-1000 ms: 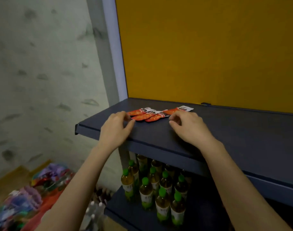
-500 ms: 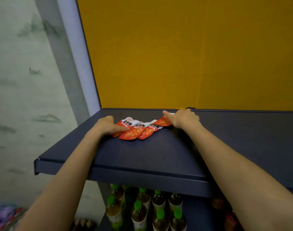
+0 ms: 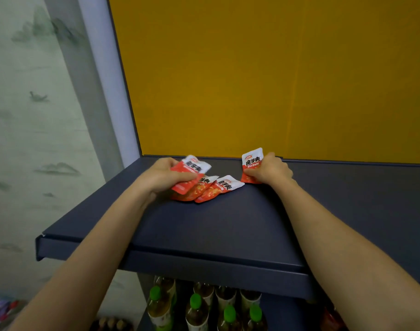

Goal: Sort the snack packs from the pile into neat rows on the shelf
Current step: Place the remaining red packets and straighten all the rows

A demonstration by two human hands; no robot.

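Several small red-and-white snack packs lie near the back of the dark blue shelf. My left hand grips one pack and lifts its white end above two overlapping packs that lie flat beside it. My right hand pinches another pack and holds it nearly upright, a short way to the right of the others and close to the yellow back panel.
Green-capped drink bottles stand on the shelf below. A grey upright post and a patterned wall are to the left. Colourful bags lie on the floor at the bottom left.
The view rose and closed in on the shelf. Both hands went from resting on the flat packs to gripping one each; the right pack now stands apart from the others.
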